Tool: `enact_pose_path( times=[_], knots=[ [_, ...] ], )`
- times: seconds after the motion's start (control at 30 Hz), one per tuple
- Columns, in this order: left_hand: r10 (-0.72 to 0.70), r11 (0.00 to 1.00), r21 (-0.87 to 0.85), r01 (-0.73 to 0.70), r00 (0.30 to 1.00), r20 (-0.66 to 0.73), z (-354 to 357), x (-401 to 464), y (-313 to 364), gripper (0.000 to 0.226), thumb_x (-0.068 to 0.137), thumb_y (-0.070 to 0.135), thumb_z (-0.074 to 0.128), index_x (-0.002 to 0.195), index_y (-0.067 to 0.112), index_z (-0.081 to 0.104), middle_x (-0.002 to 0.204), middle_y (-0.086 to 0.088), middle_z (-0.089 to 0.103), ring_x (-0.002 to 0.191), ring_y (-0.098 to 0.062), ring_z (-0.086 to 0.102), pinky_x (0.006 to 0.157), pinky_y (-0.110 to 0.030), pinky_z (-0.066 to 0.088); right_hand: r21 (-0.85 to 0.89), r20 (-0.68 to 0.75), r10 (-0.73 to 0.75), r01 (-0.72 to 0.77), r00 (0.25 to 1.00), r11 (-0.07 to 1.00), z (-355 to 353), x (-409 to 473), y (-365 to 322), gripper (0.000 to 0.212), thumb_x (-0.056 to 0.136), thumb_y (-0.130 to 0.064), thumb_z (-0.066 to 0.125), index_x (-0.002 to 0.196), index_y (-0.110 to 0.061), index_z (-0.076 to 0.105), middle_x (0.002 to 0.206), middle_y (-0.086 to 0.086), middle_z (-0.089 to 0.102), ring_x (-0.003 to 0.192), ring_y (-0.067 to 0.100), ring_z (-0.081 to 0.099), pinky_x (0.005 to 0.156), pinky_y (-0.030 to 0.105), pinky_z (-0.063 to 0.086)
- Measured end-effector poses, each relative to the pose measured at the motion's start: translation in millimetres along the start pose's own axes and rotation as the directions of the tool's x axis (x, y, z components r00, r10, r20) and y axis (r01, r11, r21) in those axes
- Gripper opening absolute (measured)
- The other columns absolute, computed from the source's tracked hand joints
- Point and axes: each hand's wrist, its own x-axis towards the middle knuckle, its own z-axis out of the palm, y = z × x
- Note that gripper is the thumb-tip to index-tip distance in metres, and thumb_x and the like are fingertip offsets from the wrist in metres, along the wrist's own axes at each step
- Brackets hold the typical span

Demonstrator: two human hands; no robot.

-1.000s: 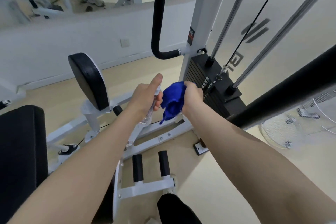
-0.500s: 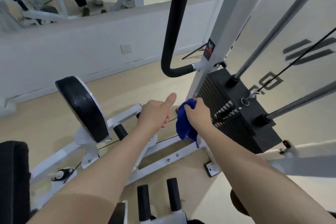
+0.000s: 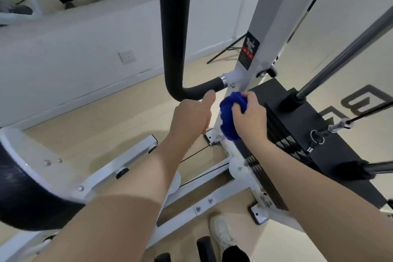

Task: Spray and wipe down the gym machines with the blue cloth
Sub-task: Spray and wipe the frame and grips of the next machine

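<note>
A bunched, deep-blue cloth (image 3: 230, 116) is sitting balled in the right hand (image 3: 248, 120), whose grip is curling round it against the machine's white upright post (image 3: 274, 19). At nine o'clock of the cloth, the left hand (image 3: 191, 117) is closing in a fist, thumb raised; whatever it is holding is hidden. A black padded handle (image 3: 174, 34) is crossing just above, with the weight stack (image 3: 302, 134) at three o'clock.

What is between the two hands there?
In the head view, only a narrow gap: the bunched blue cloth gripped by the right hand nearly meets the left hand, with the white upright behind.
</note>
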Motion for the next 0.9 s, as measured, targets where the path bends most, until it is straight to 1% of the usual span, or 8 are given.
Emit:
enact_pose_path(
  times=[0.13, 0.33, 0.4, 0.53, 0.63, 0.73, 0.83, 0.9],
  knots=[
    [-0.039, 0.999, -0.017, 0.038, 0.998, -0.049, 9, 22, -1, 0.049, 0.090, 0.046, 0.046, 0.054, 0.013, 0.044, 0.046, 0.001, 0.046, 0.045, -0.016, 0.044, 0.063, -0.034, 0.045, 0.080, -0.037, 0.068, -0.065, 0.997, 0.995, 10, 9, 7, 0.027, 0.093, -0.017, 0.049, 0.120, -0.020, 0.046, 0.097, -0.007, 0.055, 0.087, 0.013, 0.057, 0.073, 0.029, 0.049],
    [-0.014, 0.998, 0.055, 0.019, 0.995, -0.095, 16, 32, -1, 0.045, 0.090, 0.044, 0.042, 0.063, 0.009, 0.049, 0.056, -0.005, 0.049, 0.054, -0.018, 0.048, 0.065, -0.036, 0.049, 0.074, 0.007, 0.083, -0.083, 0.997, 0.994, 19, 15, 1, 0.020, 0.093, -0.017, 0.049, 0.113, -0.019, 0.049, 0.088, -0.009, 0.055, 0.079, 0.009, 0.055, 0.064, 0.022, 0.044],
    [-0.018, 0.999, 0.029, 0.020, 0.996, -0.086, 20, 35, 2, 0.042, 0.090, 0.042, 0.042, 0.065, 0.009, 0.050, 0.057, -0.005, 0.049, 0.055, -0.018, 0.048, 0.065, -0.036, 0.049, 0.070, 0.020, 0.092, -0.094, 0.996, 0.993, 18, 16, 1, 0.019, 0.093, -0.015, 0.048, 0.111, -0.020, 0.048, 0.084, -0.011, 0.053, 0.075, 0.005, 0.053, 0.060, 0.018, 0.041],
    [-0.027, 0.999, 0.027, 0.030, 0.996, -0.084, 25, 46, 9, 0.036, 0.087, 0.040, 0.043, 0.067, 0.011, 0.051, 0.059, -0.004, 0.052, 0.057, -0.018, 0.050, 0.067, -0.038, 0.050, 0.078, 0.018, 0.103, -0.105, 0.994, 0.991, 17, 22, 5, 0.023, 0.092, -0.014, 0.047, 0.115, -0.018, 0.050, 0.093, -0.004, 0.057, 0.078, 0.008, 0.054, 0.058, 0.018, 0.040],
    [-0.049, 0.999, 0.000, 0.049, 0.994, -0.097, 29, 50, 7, 0.037, 0.090, 0.042, 0.044, 0.067, 0.013, 0.051, 0.059, -0.002, 0.052, 0.057, -0.016, 0.051, 0.070, -0.039, 0.053, 0.105, 0.005, 0.112, -0.112, 0.994, 0.988, 19, 26, 7, 0.024, 0.092, -0.015, 0.047, 0.117, -0.018, 0.049, 0.095, -0.004, 0.056, 0.082, 0.010, 0.054, 0.060, 0.018, 0.041],
    [-0.079, 0.996, 0.027, 0.082, 0.992, -0.098, 28, 46, 0, 0.042, 0.093, 0.046, 0.042, 0.068, 0.014, 0.052, 0.058, -0.001, 0.052, 0.054, -0.014, 0.051, 0.068, -0.035, 0.053, 0.105, 0.005, 0.083, -0.083, 0.997, 0.991, 19, 29, 6, 0.023, 0.093, -0.015, 0.047, 0.116, -0.017, 0.048, 0.095, -0.005, 0.056, 0.079, 0.005, 0.053, 0.060, 0.015, 0.040],
    [-0.150, 0.985, 0.062, 0.159, 0.980, -0.134, 15, 46, -14, 0.040, 0.092, 0.045, 0.041, 0.070, 0.013, 0.051, 0.059, -0.002, 0.052, 0.055, -0.014, 0.051, 0.073, -0.038, 0.055, 0.100, 0.005, 0.022, -0.022, 1.000, 0.995, 23, 27, -1, 0.022, 0.096, -0.018, 0.046, 0.118, -0.018, 0.045, 0.093, -0.008, 0.054, 0.076, 0.000, 0.051, 0.059, 0.013, 0.037],
    [-0.127, 0.989, 0.053, 0.137, 0.977, -0.171, 3, 44, -19, 0.043, 0.091, 0.046, 0.042, 0.068, 0.012, 0.052, 0.059, -0.003, 0.052, 0.054, -0.016, 0.050, 0.072, -0.039, 0.055, 0.089, -0.020, -0.058, 0.060, 0.998, 0.994, 25, 31, -13, 0.024, 0.097, -0.022, 0.045, 0.121, -0.018, 0.043, 0.093, -0.009, 0.054, 0.076, 0.001, 0.053, 0.060, 0.014, 0.039]
  ],
)
